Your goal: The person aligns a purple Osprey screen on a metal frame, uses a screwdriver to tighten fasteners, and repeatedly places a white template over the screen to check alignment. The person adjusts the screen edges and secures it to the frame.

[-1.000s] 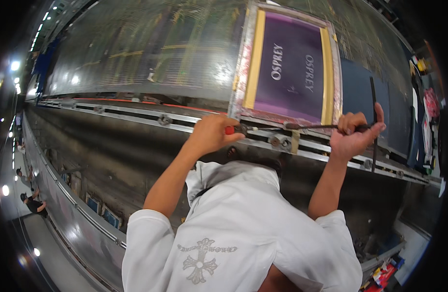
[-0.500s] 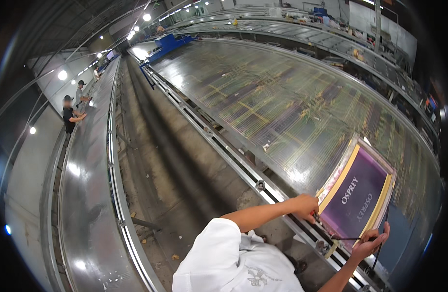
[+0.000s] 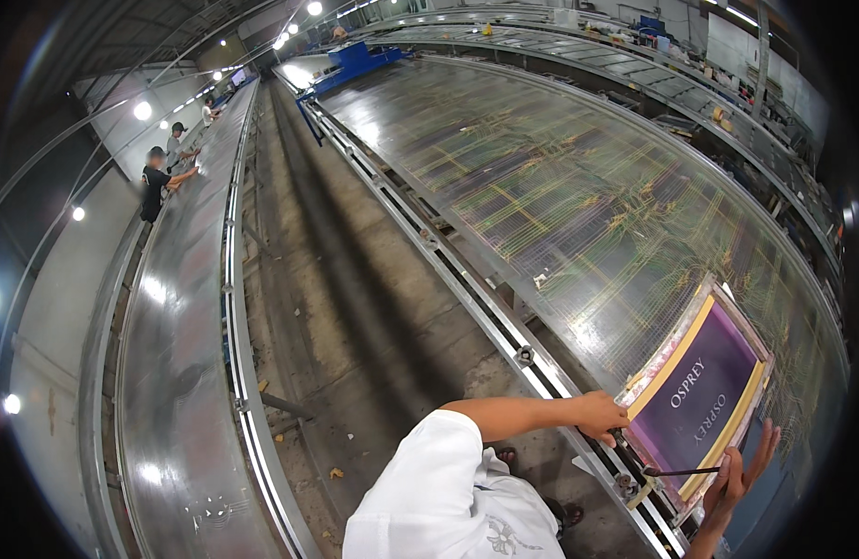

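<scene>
While I watched from far off through the head view, the screen frame [image 3: 700, 391] lay at the near edge of the long table [image 3: 569, 252], toward 4 o'clock in the picture. Its long axis ran from about 1 to 7 o'clock, across the line of the metal rail [image 3: 494, 317], which ran from 11 to 5. From the left hand [image 3: 595, 415] the middle of the frame lay between 2 and 3 o'clock; from the right hand [image 3: 732, 480] it lay near 11. I could not call either hand clearly nearer, since both were close by the frame's near end.

The left fingers were bent and pointed down beside the frame's left edge; whether they touched it or pinched something, I could not tell. The right hand gripped the thin dark rod [image 3: 681, 471] between its curled fingers, while its other fingers stretched up toward 1 o'clock, slightly spread. From that grip the rod reached out to 9 o'clock, over the lower part of the frame, with its thicker tip about level with the near side. Well apart, toward 10 o'clock, a co-worker [image 3: 155, 186] leaned at another table [image 3: 182, 363]
</scene>
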`<state>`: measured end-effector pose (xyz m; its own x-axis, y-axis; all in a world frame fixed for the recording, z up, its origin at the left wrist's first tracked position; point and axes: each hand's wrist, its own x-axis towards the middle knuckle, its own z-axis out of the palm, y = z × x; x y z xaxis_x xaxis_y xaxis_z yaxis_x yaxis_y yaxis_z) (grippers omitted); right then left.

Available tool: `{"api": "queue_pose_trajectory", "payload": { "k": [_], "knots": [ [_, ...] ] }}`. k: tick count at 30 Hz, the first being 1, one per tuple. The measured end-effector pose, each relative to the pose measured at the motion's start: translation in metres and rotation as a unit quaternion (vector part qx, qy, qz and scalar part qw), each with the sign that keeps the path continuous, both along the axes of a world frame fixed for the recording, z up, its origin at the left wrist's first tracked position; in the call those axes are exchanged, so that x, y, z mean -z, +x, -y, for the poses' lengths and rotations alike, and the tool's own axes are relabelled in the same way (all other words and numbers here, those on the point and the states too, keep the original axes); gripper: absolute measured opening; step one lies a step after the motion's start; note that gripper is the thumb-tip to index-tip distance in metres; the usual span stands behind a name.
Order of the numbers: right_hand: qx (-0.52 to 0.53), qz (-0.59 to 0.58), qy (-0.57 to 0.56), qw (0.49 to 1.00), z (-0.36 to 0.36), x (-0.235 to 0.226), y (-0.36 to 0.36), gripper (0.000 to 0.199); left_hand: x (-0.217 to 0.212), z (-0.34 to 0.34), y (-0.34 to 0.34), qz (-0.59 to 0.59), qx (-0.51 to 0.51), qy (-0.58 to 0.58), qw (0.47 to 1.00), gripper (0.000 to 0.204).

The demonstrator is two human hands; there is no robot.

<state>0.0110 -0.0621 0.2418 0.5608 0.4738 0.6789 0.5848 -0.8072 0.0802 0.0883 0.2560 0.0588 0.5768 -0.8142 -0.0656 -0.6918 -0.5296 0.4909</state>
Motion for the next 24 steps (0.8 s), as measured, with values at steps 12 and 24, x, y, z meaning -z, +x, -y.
{"api": "queue_pose_trajectory", "payload": {
  "k": [12, 24],
  "knots": [
    [0.249, -0.692, -0.244, 0.633, -0.081, -0.139, 0.009, 0.042, 0.018, -0.001, -0.005, 0.013, -0.027, -0.022, 0.999, 0.054],
    [0.01, -0.093, 0.773, 0.628, -0.055, 0.031, -0.005, 0.037, 0.019, 0.004, 0.001, 0.002, -0.011, -0.058, 0.998, 0.05]
  ]
}}
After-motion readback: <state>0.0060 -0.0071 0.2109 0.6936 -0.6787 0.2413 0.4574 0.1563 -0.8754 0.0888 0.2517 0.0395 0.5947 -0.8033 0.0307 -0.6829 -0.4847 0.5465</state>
